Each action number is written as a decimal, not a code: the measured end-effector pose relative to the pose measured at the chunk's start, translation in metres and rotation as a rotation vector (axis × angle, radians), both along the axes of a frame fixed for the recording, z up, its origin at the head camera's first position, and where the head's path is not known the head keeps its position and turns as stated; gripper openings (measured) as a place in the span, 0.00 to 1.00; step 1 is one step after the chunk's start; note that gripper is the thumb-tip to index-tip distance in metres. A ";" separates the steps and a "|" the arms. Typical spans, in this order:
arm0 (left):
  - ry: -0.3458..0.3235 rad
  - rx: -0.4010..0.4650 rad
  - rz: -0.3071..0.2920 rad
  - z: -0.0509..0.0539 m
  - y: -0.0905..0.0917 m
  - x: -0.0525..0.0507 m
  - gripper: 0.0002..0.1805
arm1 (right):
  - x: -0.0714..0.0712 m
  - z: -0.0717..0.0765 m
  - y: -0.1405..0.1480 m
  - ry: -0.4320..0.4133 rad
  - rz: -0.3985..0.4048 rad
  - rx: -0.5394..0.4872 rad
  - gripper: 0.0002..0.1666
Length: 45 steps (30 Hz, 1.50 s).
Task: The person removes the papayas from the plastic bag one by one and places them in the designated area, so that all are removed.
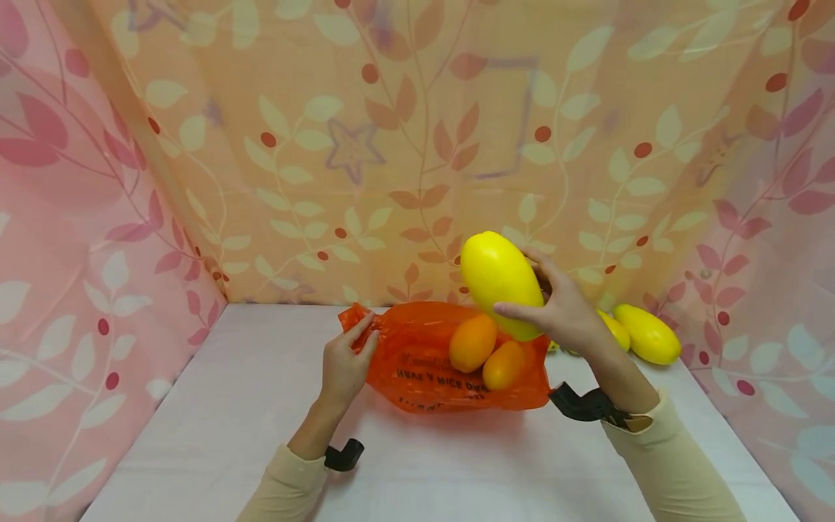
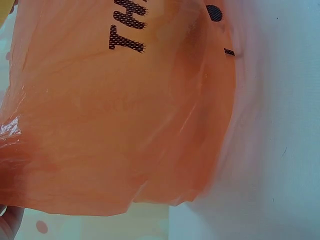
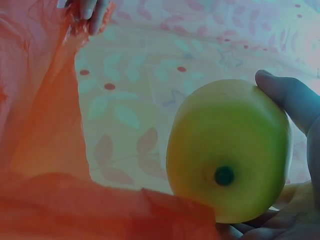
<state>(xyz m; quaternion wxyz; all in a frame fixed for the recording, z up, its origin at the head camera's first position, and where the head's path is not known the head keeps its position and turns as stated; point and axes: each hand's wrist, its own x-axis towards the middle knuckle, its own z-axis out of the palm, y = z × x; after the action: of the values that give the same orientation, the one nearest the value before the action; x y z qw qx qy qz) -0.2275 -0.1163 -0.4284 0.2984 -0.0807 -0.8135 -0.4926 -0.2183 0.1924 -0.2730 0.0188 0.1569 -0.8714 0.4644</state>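
the right hand grasps a yellow fruit, long axis tilting up-left; the left hand pinches an orange bag

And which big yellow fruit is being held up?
The yellow fruit gripped by the right hand, near the orange bag. The other yellow fruits lie farther right on the white table, with no hand holding them.

head: from above, forward and down; wide, table plus backdrop
left wrist: very close, orange bag fills most of it
right wrist: close, facing yellow fruit's end
head + right wrist share: yellow fruit, orange bag, left hand
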 end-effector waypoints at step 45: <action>-0.023 0.012 -0.007 0.001 0.000 0.002 0.19 | -0.017 -0.098 0.118 -0.181 -0.255 0.153 0.58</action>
<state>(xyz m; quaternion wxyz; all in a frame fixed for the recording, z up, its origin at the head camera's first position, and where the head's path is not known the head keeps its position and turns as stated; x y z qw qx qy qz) -0.2253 -0.1163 -0.4276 0.2879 -0.0762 -0.8136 -0.4994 -0.2353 0.3099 -0.3713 -0.0128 0.0036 -0.9152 0.4027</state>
